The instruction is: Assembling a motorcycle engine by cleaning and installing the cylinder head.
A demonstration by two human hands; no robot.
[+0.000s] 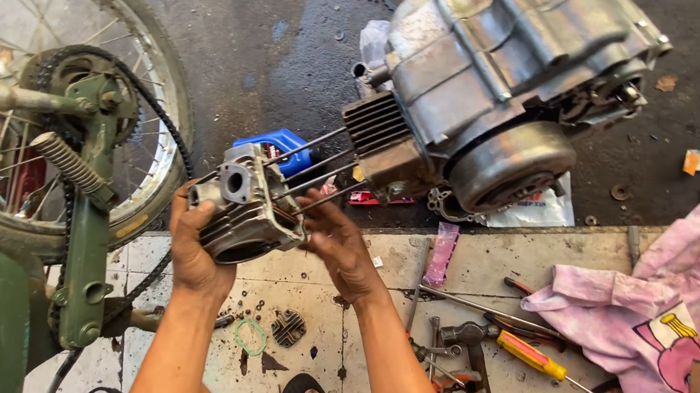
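I see the grey metal engine block (506, 71) tilted on the dark floor, long studs (316, 171) running down-left from its finned barrel. On those studs sits the grey finned cylinder head (247, 207), its axis along them. My left hand (192, 250) grips it underneath, fingers wrapped; my right hand (337, 242) clasps its right side. A blue package (286, 149) lies behind.

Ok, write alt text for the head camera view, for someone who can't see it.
Two bare hands, left hand and right hand, hold a finned metal cylinder head on the long studs of a motorcycle engine lying on the ground. A spoked rear wheel stands at the left; a screwdriver and a pink cloth lie on the tiled floor at the right.
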